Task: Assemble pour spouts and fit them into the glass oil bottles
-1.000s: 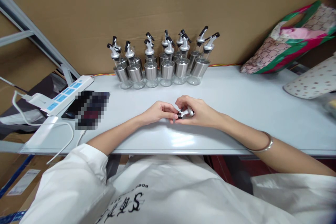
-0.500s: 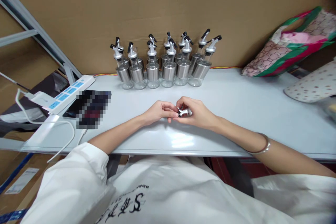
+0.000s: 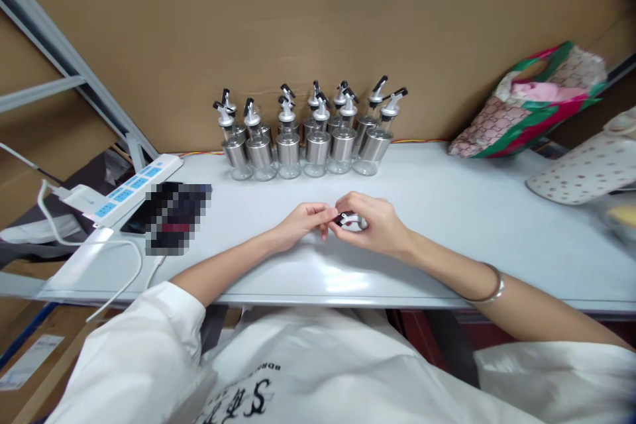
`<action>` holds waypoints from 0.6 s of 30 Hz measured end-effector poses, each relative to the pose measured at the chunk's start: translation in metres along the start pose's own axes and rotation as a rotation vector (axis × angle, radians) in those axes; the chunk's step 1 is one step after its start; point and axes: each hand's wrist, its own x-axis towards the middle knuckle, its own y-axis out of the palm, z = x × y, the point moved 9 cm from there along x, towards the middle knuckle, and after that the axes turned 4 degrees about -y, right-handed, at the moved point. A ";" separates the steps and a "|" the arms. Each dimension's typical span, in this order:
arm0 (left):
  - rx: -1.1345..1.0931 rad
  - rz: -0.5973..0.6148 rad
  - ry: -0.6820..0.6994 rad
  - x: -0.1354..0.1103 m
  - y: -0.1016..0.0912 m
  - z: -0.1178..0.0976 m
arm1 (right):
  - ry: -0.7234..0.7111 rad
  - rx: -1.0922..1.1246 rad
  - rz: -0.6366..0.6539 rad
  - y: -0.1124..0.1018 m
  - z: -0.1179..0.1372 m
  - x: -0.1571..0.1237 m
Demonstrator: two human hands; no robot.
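Observation:
Just above the tabletop, my two hands meet over a small silver pourer spout with a black flip cap. My right hand is closed around its silver body, thumb below and fingers above. The fingertips of my left hand pinch its black end. Part of the spout is hidden by my fingers. Behind the hands, several glass oil bottles with steel sleeves stand in two rows, fitted with similar silver and black spouts.
At the left lie a white power strip with a plugged-in charger, a white cable and a blurred-out phone. A patterned bag and a dotted white container sit at the right. Cardboard backs the table.
The camera has shifted, so the scene sits slightly lower in view. Both hands keep hold of the spout, and the right fingers now arch more openly around it.

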 end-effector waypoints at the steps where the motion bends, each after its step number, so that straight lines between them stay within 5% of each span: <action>1: -0.002 0.011 -0.002 0.000 0.002 0.001 | 0.035 0.002 0.010 0.000 -0.004 0.000; 10: -0.029 -0.068 0.029 0.003 -0.012 -0.002 | 0.199 0.003 -0.037 -0.014 -0.017 -0.001; 14: 0.117 -0.223 0.199 -0.003 -0.026 -0.035 | 0.153 -0.004 -0.009 -0.012 -0.009 0.001; 18: 0.334 -0.482 0.487 -0.028 -0.047 -0.090 | 0.068 -0.051 0.008 -0.013 0.003 0.002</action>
